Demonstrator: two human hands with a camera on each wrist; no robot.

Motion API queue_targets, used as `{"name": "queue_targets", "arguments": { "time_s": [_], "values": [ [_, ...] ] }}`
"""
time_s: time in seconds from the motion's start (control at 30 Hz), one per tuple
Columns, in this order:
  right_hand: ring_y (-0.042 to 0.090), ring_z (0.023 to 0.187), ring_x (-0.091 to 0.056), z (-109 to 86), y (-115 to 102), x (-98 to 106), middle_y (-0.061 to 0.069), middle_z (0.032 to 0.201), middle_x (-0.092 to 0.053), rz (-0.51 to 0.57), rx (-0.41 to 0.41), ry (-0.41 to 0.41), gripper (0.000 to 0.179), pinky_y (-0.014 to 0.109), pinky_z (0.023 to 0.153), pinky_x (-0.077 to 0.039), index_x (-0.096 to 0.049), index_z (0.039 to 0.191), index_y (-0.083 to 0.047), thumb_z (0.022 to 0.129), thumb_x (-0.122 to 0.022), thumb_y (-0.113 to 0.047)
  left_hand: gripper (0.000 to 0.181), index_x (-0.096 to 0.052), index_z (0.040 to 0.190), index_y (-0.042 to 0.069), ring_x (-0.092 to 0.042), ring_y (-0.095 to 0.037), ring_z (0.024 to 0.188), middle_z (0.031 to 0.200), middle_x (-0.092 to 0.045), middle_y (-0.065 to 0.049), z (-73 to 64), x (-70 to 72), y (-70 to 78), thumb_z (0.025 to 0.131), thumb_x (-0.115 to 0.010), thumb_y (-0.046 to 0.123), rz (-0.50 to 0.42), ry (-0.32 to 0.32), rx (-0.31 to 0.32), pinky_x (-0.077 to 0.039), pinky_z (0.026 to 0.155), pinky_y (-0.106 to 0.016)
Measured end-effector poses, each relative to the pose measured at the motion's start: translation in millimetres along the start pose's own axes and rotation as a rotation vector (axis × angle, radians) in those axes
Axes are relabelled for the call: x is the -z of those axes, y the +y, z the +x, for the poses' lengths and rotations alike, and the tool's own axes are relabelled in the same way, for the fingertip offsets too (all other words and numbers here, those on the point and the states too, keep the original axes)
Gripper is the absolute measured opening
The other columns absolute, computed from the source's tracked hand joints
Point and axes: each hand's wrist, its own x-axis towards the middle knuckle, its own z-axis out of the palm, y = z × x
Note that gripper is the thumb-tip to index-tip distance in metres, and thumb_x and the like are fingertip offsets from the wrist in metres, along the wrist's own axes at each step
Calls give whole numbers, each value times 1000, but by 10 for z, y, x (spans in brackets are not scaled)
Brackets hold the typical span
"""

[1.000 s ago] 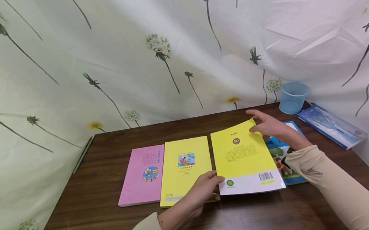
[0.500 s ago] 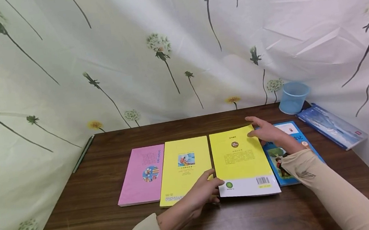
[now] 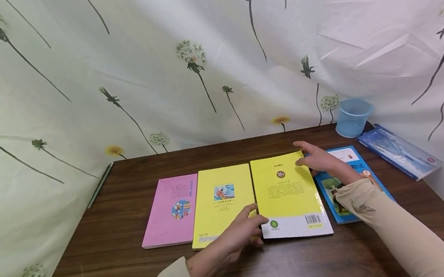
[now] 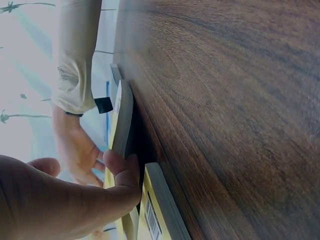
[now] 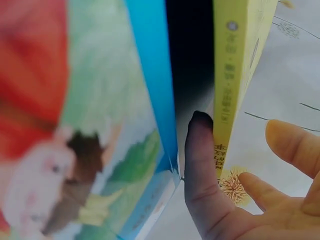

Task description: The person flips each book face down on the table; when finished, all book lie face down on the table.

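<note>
A yellow book with a white lower band lies back cover up in the middle of the table, its right side raised over a dark gap. My left hand holds its lower left corner, fingertips curled at the edge in the left wrist view. At the upper right edge, my right hand grips it; in the right wrist view one finger reaches under the yellow spine while others stay on the cover side. Close on the left is another yellow book. A blue picture-covered book sits partly behind my right hand.
A pink book lies at the far left of the row. Beyond the right arm are a blue-and-white book and a light blue cup. A dandelion-patterned cloth hangs behind the table.
The yellow-and-white book has come down flatter and shifted slightly left, squaring up beside the other yellow book. Both hands moved slightly left with it, and more of the blue book shows.
</note>
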Motion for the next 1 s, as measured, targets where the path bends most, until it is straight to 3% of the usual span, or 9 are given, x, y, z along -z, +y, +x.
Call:
{"name": "queue_targets", "arguments": {
  "time_s": [0.2,0.6,0.87,1.0],
  "values": [
    [47,133,-45,34,-24,3,29,163,-12,-81,-8,-13,75,52,91,-53,-12,161,-11,100,-54,-20,76,-27,156,4,-60,-25,90,131,-53,-21,-17,25,13,91,-64,23,0,-19,-5,-54,65,-31],
    [52,145,-25,66,-13,-3,30,163,-13,-106,-27,-40,76,62,104,-42,-11,161,-9,100,-55,-22,75,-25,157,5,-60,-36,117,145,-47,-26,-58,62,18,94,-62,22,-24,-82,10,-61,77,-39],
    [51,138,-38,36,-16,16,34,157,-25,-110,-58,-22,75,62,103,-44,-13,160,-8,100,-55,-24,70,-29,155,5,-61,-36,121,142,-49,-25,-110,134,92,95,-61,23,-30,-114,15,-60,85,-43],
    [49,135,-42,20,-10,47,32,157,-27,-123,-72,-20,75,56,97,-48,-14,161,-9,100,-55,-25,71,-28,155,4,-62,-36,120,138,-52,-23,-142,186,88,95,-61,23,-22,-125,2,-59,86,-46]
  ]
}}
